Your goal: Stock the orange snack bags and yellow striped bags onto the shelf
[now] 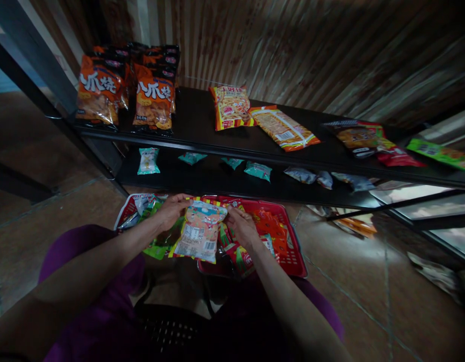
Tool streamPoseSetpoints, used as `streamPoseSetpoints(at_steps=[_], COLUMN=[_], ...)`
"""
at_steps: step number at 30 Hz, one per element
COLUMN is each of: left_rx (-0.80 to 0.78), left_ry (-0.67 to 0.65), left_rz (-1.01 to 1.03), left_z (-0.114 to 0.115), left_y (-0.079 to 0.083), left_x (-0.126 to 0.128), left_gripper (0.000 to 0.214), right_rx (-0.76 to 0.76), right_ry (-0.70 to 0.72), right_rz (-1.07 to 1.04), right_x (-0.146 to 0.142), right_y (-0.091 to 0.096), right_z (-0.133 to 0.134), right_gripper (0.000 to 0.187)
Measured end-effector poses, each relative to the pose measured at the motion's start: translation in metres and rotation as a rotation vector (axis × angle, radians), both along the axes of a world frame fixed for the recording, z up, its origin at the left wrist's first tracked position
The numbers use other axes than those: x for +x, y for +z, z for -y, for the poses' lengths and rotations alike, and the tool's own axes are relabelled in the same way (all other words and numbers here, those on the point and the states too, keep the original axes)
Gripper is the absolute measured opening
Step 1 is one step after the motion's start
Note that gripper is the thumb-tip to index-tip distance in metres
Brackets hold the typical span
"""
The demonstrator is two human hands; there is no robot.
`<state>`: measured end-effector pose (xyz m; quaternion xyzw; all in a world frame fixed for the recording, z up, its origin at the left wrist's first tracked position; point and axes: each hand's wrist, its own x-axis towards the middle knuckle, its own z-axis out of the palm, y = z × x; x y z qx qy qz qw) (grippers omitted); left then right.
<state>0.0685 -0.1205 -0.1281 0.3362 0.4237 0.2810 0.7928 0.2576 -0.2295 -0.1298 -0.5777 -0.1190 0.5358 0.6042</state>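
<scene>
Both my hands hold one snack packet (199,232), pale with a barcode label and a yellow-striped edge, back side up. My left hand (172,209) pinches its upper left corner. My right hand (242,227) grips its upper right edge. The packet hangs over a red plastic basket (292,254) on the floor, which holds several more colourful packets. Green packets (157,249) lie under my left wrist.
A black two-tier shelf (202,123) stands in front. Orange bags (154,98) stand at its left, flat packets (283,129) lie in the middle and right. Small teal packets (148,161) sit on the lower tier. Tiled floor lies all round; a black stool (172,327) is under me.
</scene>
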Motion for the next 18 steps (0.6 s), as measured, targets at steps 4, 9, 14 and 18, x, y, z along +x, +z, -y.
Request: streamPoseSetpoints(at_steps=[4,9,14,18], left_rx=[0.061,0.139,0.099,0.043], left_ry=[0.045,0.082,0.064,0.028], left_rz=[-0.016,-0.056,-0.008,-0.005], left_z=[0.000,-0.001,0.000,0.000], left_y=[-0.002,-0.001,-0.002,-0.005], left_x=[-0.001,0.001,0.000,-0.002], left_gripper=[0.030,0.032,0.031,0.032], right_rx=[0.011,0.051,0.037,0.027], right_ry=[-0.060,-0.119,-0.167,-0.187], right_rz=[0.044,0.066,0.043,0.000], right_x=[-0.003,-0.007,-0.007,-0.004], right_y=[-0.002,0.003,0.006,0.005], right_z=[-0.004,-0.011,-0.013,-0.012], right_gripper=[0.031,0.029,0.028,0.027])
